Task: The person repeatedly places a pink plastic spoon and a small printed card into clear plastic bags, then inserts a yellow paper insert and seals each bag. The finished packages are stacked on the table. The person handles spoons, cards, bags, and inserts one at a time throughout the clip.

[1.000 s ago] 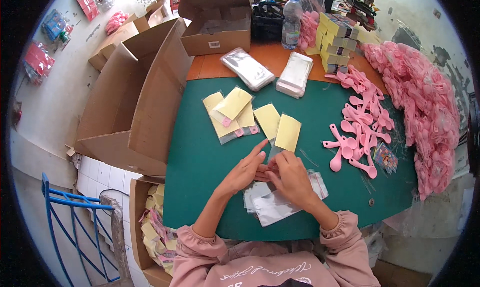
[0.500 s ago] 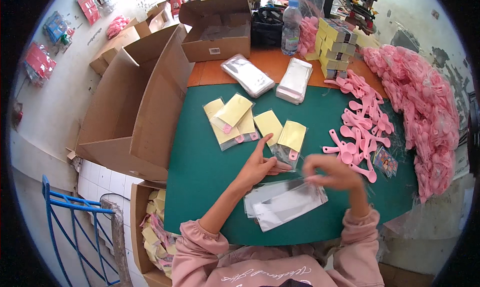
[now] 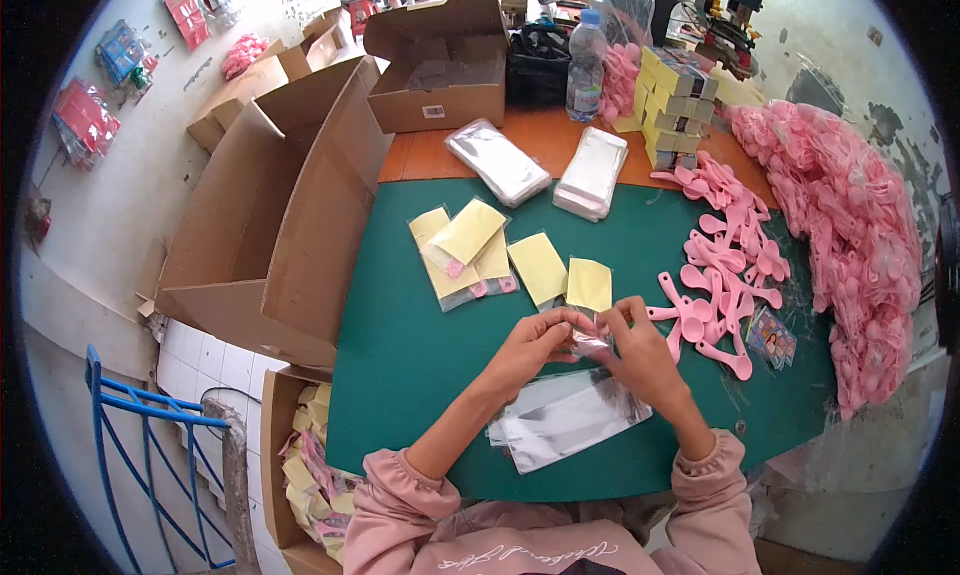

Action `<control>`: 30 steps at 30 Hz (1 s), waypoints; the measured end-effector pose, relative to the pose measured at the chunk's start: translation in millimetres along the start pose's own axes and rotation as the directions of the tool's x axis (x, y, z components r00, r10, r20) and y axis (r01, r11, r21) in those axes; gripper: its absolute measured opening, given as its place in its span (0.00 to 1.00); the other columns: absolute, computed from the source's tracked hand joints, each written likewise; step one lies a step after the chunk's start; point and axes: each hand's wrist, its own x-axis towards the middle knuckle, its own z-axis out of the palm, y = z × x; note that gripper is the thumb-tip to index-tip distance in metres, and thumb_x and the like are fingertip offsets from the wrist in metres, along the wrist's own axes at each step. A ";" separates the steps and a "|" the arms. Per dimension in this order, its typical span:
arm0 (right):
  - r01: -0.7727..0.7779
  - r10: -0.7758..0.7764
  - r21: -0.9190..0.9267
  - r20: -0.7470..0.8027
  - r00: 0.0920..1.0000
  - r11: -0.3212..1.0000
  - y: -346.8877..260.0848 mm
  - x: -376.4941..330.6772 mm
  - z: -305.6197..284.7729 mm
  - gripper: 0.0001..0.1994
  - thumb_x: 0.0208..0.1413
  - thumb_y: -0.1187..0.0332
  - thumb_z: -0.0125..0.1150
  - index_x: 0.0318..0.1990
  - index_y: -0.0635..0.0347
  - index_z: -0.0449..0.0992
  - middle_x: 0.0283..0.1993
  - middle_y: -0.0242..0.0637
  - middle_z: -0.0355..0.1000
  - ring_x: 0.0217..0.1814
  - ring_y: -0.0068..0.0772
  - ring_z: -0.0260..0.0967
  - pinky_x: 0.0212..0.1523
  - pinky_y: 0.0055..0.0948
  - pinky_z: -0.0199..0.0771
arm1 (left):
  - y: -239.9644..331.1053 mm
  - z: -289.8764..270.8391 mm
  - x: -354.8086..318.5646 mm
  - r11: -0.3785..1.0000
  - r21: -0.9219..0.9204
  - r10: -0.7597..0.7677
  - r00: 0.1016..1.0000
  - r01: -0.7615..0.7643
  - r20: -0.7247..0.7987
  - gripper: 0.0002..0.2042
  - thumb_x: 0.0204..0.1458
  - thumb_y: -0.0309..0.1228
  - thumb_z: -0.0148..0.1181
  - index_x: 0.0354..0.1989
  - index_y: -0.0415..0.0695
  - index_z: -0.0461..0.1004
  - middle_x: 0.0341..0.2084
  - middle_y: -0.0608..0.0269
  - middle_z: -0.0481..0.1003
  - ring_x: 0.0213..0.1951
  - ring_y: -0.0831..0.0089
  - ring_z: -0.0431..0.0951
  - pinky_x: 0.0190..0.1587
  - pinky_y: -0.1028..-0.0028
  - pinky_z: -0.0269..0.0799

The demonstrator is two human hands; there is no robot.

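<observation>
My left hand (image 3: 538, 347) and my right hand (image 3: 640, 353) meet over the middle of the green table. Both pinch the near end of a clear plastic bag (image 3: 592, 347), which has a yellow card (image 3: 590, 284) at its far end. My fingers partly hide the bag. Just left of it lies another bagged yellow card (image 3: 538, 267). Farther left, several bagged yellow cards (image 3: 470, 231) with pink spoon handles overlap. Flat clear bags (image 3: 570, 425) lie below my hands, close to the table's near edge.
Loose pink spoons (image 3: 715, 295) spread along the right side, with a big heap of wrapped pink spoons (image 3: 850, 225) beyond. Stacked bag bundles (image 3: 590, 173), a water bottle (image 3: 585, 70) and yellow card stacks (image 3: 672, 105) stand at the back. A large open carton (image 3: 310, 215) is left.
My right hand has come left and forward from above the flat bags to meet my left hand. Both sets of fingers have closed on the bag's near end.
</observation>
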 end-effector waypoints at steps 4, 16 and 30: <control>-0.039 0.080 0.219 -0.180 0.980 0.975 20.7 -1.5 12.7 0.11 0.40 0.79 0.60 0.33 0.64 0.68 0.37 0.42 0.60 0.36 0.38 0.66 0.33 0.28 0.71 | 6.5 -9.5 -4.7 0.998 -0.021 -0.051 0.992 0.054 0.111 0.10 0.56 0.27 0.38 0.41 0.43 0.67 0.35 0.63 0.72 0.35 0.79 0.75 0.35 0.82 0.69; -0.202 0.271 0.822 0.060 0.961 0.533 47.5 -10.8 29.5 0.08 0.47 0.76 0.59 0.34 0.67 0.67 0.35 0.33 0.63 0.38 0.20 0.66 0.36 0.20 0.73 | -15.0 -4.0 4.9 0.686 0.707 0.321 0.944 -0.174 -0.079 0.08 0.45 0.27 0.60 0.32 0.39 0.70 0.28 0.62 0.72 0.27 0.74 0.72 0.27 0.78 0.69; -0.346 0.488 0.863 0.138 0.862 0.367 36.1 -6.8 33.6 0.08 0.50 0.79 0.54 0.31 0.65 0.59 0.28 0.39 0.66 0.28 0.26 0.71 0.26 0.21 0.75 | -25.9 2.5 9.9 0.871 0.491 0.219 0.908 -0.017 -0.357 0.10 0.48 0.27 0.58 0.36 0.39 0.66 0.20 0.65 0.73 0.23 0.82 0.72 0.25 0.83 0.68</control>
